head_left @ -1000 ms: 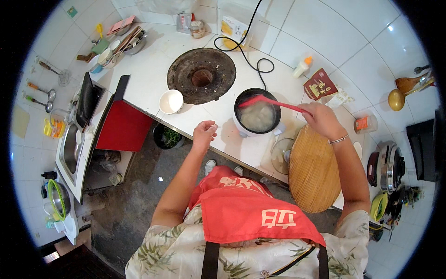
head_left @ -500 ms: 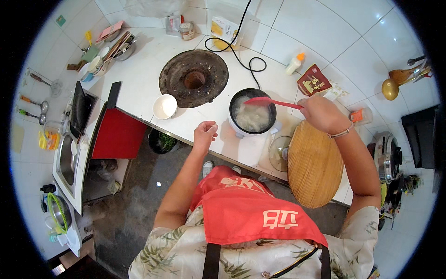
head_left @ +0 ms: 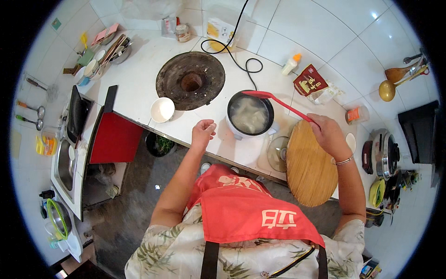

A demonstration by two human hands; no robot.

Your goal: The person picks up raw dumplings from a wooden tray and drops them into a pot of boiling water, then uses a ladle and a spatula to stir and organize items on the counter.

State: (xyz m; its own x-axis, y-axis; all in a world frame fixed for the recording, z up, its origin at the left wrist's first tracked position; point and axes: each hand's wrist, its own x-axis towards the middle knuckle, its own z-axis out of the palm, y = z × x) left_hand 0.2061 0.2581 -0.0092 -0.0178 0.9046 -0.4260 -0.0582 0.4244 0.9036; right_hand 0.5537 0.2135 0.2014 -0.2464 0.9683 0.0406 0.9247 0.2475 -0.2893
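My right hand point(head_left: 327, 135) is closed around the handle of a red cooking spoon point(head_left: 289, 106). The spoon's head is over the far rim of a small electric pot point(head_left: 239, 135) with a dark inside and a white body. Pale, cloudy pieces of food point(head_left: 251, 115) lie in whitish liquid in the pot; I cannot make out their kind. Left of the pot, at the counter's front edge, my left hand point(head_left: 202, 134) hovers with loosely bent fingers, holding nothing. A white bowl point(head_left: 162, 110) sits beyond it to the left.
A round wooden lid or board point(head_left: 311, 167) and a glass lid point(head_left: 277, 154) lie right of the pot. Behind are a black cord point(head_left: 248, 69), a squeeze bottle point(head_left: 291, 64) and a red packet point(head_left: 310, 80). A dark round stove opening point(head_left: 190, 83) is at the counter's middle.
My right hand has drawn back toward me, and the spoon has lifted from the food to the pot's far rim. The left hand stays nearly where it was.
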